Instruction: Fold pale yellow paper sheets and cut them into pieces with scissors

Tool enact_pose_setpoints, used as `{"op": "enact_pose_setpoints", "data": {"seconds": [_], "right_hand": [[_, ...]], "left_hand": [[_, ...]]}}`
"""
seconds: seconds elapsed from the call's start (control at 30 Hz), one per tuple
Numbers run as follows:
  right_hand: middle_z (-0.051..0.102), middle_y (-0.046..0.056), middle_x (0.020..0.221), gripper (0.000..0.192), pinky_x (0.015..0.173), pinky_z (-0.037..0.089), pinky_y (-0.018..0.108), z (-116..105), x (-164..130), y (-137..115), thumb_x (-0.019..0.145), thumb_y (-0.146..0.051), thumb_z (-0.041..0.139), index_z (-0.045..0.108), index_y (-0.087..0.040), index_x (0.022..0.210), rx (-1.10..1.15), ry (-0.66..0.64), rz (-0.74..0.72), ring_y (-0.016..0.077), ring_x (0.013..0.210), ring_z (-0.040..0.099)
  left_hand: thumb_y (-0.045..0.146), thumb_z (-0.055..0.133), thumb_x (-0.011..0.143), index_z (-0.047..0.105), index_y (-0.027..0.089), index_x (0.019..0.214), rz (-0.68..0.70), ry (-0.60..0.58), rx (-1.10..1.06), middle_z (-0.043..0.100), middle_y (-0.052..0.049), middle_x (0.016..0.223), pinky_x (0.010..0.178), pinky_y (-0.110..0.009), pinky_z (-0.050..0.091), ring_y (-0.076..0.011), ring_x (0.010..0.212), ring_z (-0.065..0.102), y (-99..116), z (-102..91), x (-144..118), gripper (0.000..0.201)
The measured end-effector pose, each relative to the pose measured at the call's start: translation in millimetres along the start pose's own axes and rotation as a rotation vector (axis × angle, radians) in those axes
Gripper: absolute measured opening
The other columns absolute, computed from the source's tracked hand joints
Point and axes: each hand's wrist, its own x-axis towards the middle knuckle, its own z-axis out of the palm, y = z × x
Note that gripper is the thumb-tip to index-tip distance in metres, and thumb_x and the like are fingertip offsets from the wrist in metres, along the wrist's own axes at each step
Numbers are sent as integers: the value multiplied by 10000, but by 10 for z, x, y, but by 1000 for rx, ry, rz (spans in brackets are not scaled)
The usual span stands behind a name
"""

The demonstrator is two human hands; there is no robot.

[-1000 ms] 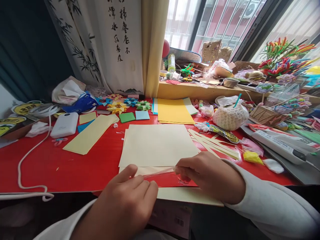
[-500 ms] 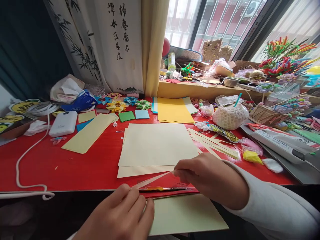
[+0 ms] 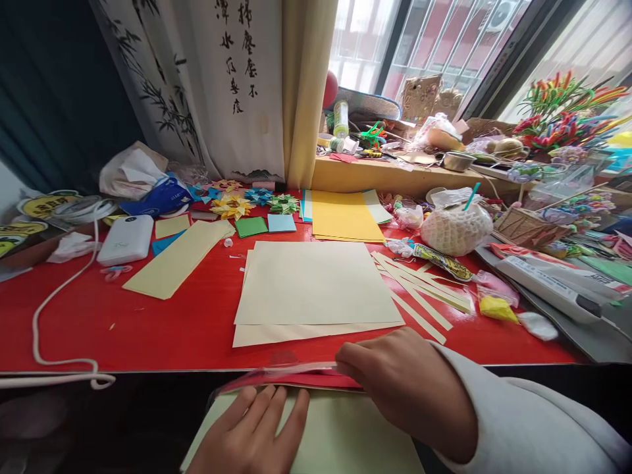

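Note:
My left hand (image 3: 259, 428) lies with its fingers spread on a pale green-yellow paper stack (image 3: 355, 431) below the table's front edge. Beyond the fingertips, the rim of a clear plastic sleeve (image 3: 291, 367) with red inside runs along the top of that stack. My right hand (image 3: 402, 388) is closed, pinching the sleeve's rim at its right part. How far the papers sit inside the sleeve is hard to make out. Farther back, cream paper sheets (image 3: 316, 283) lie stacked on the red table (image 3: 187, 339).
Cut paper strips (image 3: 419, 296) lie right of the sheets. Folded paper (image 3: 175, 263), a white power bank (image 3: 126, 240) and a white cable (image 3: 37, 322) are at left. Folded paper flowers (image 3: 232, 206) and yellow sheets (image 3: 345, 217) sit behind. A netted cup (image 3: 457, 227) stands at back right.
My left hand has let go of the plastic rim and moved down to lie spread on the paper. My right hand, still pinching the rim, has come lower and nearer.

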Motion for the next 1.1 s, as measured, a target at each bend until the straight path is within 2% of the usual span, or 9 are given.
{"op": "enact_pose_setpoints", "data": {"seconds": [0.13,0.2,0.33,0.43,0.5,0.67,0.8,0.97,1.1], "right_hand": [[539,-46,505,47,431,72,272,98,-6,-78,691,-178,492,478,-220,674,-11,-36,-13,92,388,383],[557,-32,540,74,431,71,277,180,26,-122,672,-157,502,486,-214,717,-30,-49,-11,105,419,445],[571,10,572,108,422,93,276,379,152,-179,686,-106,475,486,-178,766,-71,-109,21,137,490,537],[575,17,574,88,425,98,268,475,219,-179,714,-89,443,470,-171,732,-89,-145,75,146,499,553],[577,12,595,102,427,90,267,492,226,-166,712,-77,432,454,-170,678,-79,-132,49,138,509,550],[553,-3,564,124,437,76,269,433,205,-164,677,-85,448,401,-159,589,-3,-48,-10,93,455,472],[549,-8,553,111,442,74,265,348,190,-172,654,-96,460,407,-160,579,35,-57,-12,75,409,377],[547,-24,555,123,449,82,255,180,162,-216,701,-133,442,456,-175,587,99,-71,-29,73,416,328],[562,-9,571,80,449,87,257,41,191,-327,664,-124,474,484,-172,601,68,-105,-91,78,421,356]], "left_hand": [[8,230,808,564,183,959,-45,53,-19,672,-32,820,816,-319,328,-140,759,611,22,110,18,407],[7,228,808,573,183,924,-65,68,-27,671,-32,794,814,-324,333,-141,748,611,54,189,28,405],[-17,244,789,575,175,921,-89,35,7,668,-39,800,807,-331,343,-147,754,609,107,301,27,405],[-34,246,775,581,171,915,-106,8,21,668,-32,798,804,-327,350,-143,756,608,103,305,5,417],[-33,261,775,586,162,917,-99,-16,41,668,-30,789,810,-321,350,-139,756,606,98,281,-7,404],[-1,303,788,597,105,890,-87,96,80,671,-65,812,786,-323,366,-156,753,609,192,250,41,329],[3,302,782,601,96,849,-93,204,26,676,-68,779,718,-309,412,-162,710,618,207,224,53,320],[15,269,760,584,127,919,2,39,10,669,-57,862,689,-258,473,-162,784,620,-15,46,-100,371],[83,319,752,571,110,956,18,-29,-25,664,-66,862,655,-250,504,-170,770,622,-53,-64,-51,326]]}}
